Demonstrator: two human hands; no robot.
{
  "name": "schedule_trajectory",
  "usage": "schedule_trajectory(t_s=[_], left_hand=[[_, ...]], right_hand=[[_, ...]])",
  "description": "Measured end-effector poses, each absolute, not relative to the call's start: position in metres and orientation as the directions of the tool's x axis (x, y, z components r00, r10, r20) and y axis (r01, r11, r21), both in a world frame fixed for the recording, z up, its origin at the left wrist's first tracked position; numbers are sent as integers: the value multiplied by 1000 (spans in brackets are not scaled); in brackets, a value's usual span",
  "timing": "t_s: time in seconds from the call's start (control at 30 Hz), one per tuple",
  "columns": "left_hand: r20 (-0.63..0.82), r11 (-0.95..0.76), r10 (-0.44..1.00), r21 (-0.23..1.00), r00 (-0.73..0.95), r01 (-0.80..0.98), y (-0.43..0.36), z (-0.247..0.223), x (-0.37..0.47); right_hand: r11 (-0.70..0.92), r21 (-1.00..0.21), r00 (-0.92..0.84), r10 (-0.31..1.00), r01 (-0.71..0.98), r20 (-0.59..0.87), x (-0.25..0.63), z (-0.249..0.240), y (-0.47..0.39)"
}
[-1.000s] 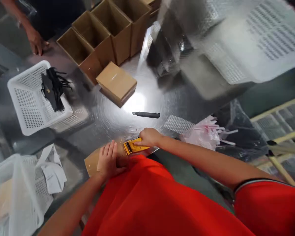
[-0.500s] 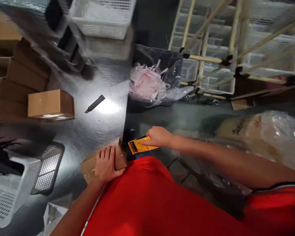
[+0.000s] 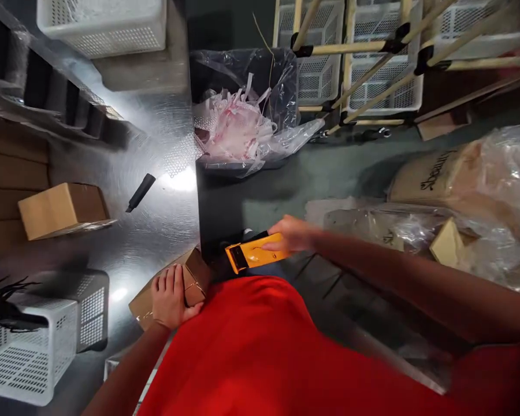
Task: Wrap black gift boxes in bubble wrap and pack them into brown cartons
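The brown package (image 3: 448, 176) at right reads "sbeauty", first letter unclear

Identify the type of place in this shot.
Likely a packing area: a cardboard box under the left hand, a yellow tool, perhaps a tape dispenser, in the right hand, and white baskets in a rack.

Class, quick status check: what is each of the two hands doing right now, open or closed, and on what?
Left hand: open, laid over the cardboard box.
Right hand: closed, holding the yellow tool.
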State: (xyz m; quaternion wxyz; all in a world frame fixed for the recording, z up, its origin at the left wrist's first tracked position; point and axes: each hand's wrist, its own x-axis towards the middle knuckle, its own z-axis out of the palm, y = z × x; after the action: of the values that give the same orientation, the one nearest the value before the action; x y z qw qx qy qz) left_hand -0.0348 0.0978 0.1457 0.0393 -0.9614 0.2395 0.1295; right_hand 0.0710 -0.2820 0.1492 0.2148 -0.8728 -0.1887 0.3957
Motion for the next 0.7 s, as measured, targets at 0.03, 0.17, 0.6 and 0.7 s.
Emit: schedule_trajectory(t_s=[0.03,0.17,0.6,0.7], left_hand=[[-267,-884,-446,-16,854,-467,97,146,-34],[-269,-895,-432,12,861,-445,98,148,-33],[-140,-859,-507,3,851,-511,97,149,-32],[-144,-821,-566,11,812,-570,97,151,-29]], right_hand=[[-830,-534,612,507,159,-606,72,149,-289],[-833,-530,589,511,159,-626,83,149,-309],[-866,-414,618,492,279,-613,71,123,-171],[-877,-408,648,467,253,-601,65,123,-159]])
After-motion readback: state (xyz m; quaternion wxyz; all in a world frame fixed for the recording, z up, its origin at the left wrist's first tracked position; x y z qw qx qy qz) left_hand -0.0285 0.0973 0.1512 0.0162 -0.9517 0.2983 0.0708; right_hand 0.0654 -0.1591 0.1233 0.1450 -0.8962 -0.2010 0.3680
